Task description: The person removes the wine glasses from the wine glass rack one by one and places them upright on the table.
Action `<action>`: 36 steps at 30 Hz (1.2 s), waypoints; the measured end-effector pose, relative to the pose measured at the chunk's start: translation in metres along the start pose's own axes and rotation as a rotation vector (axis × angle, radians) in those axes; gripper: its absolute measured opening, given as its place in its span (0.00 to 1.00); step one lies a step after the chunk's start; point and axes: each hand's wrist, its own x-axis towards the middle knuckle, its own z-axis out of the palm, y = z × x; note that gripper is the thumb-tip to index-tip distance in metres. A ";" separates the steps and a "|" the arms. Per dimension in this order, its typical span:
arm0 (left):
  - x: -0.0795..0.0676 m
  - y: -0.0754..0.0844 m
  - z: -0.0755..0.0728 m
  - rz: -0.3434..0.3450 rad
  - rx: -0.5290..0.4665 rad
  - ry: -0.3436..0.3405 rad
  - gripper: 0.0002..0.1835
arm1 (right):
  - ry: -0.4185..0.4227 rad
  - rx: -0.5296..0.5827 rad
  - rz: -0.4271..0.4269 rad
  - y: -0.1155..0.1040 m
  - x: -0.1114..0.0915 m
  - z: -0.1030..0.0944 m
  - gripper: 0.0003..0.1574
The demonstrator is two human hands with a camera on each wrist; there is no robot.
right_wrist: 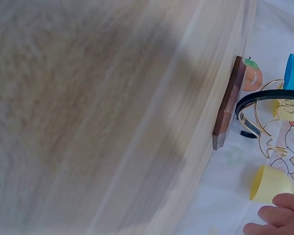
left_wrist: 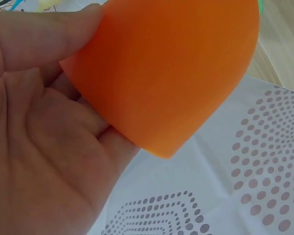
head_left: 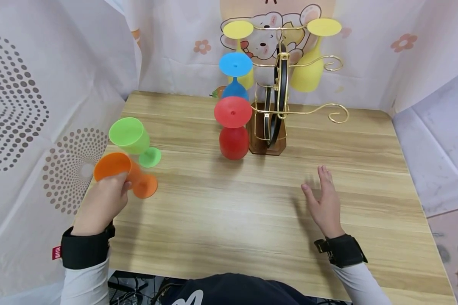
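At the table's left edge my left hand grips an orange goblet by its bowl, thumb on one side and fingers on the other. The left wrist view shows the bowl of this goblet close up; its foot is out of that view. Just behind it stands a green goblet, mouth up. My right hand is held above the right half of the table, fingers extended and holding nothing. Only some fingers of it show in the right wrist view.
A gold wire rack on a brown wooden base stands at the back. Upside down on it hang a red goblet, a blue goblet and two yellow goblets. Its curled right hooks jut outward. A printed curtain hangs behind.
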 end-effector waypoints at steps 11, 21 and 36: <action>0.000 0.002 0.001 0.016 -0.004 0.066 0.09 | -0.046 -0.077 -0.025 0.000 -0.003 -0.004 0.49; -0.009 0.013 -0.001 -0.035 0.013 0.280 0.25 | -0.034 -0.058 -0.054 -0.001 -0.001 -0.001 0.49; 0.010 0.078 0.027 0.229 -0.096 0.437 0.36 | -0.036 -0.067 -0.025 -0.003 -0.006 -0.006 0.49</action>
